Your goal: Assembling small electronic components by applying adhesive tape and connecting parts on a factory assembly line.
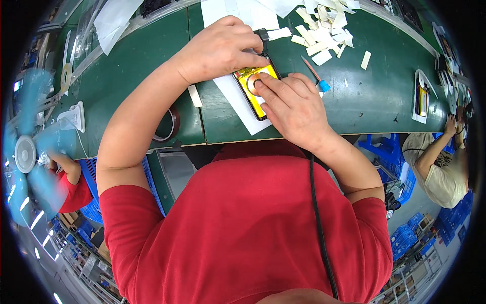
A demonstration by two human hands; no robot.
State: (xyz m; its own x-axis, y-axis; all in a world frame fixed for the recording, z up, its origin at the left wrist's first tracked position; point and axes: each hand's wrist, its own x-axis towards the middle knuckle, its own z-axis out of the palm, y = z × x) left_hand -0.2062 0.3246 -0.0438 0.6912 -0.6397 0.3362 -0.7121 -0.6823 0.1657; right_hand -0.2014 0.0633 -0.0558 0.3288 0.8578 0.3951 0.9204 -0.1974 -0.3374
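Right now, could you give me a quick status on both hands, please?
Left hand steadying the opened phone. Right hand fingertips pressing its yellow interior. Paper scraps lie beyond, clear.

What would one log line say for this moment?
left hand: steadying black-framed open device with yellow inside | right hand: fingertip pressing its round part | surface: green work table | nearby: white paper scraps

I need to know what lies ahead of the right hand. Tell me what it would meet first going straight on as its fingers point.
The right hand points up-left; its fingertips already press the yellow open device. Just beyond sits the left hand, probably the first obstacle.
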